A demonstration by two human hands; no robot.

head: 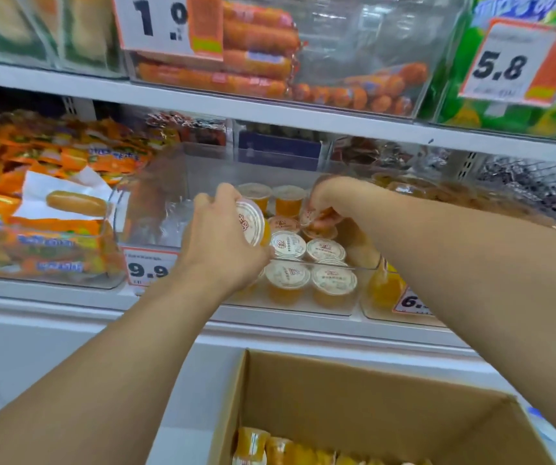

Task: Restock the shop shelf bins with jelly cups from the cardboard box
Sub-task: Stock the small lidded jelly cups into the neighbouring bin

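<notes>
Both arms reach into a clear plastic bin [303, 317] on the middle shelf [68, 307]. Left hand [222, 239] is clamped around one jelly cup [251, 226], held tilted so its white printed lid faces the camera, just above the front-left part of the bin. Right hand [330, 203] is deeper in the bin, fingers pinched together on a second jelly cup [310, 214] at the back rows (cup partly hidden by the fingers; grip detail blurred). The bin holds rows of orange jelly cups [323, 266] standing upright, lids up, filling its right and front portion; the left rear part of the bin looks unfilled. A price tag reading 9.9 [150, 266] hangs on the bin's front-left, partly covered by the left wrist. To the left sits a bin of orange sausage packets [51, 203]; to the right, a neighbouring bin [384, 297] with a partly hidden tag. The upper shelf carries orange sausages [256, 62] and tags reading 1.0 and 5.8. At bottom centre, the open cardboard box [370, 407] shows more orange cups [269, 448] along its lower edge.
</notes>
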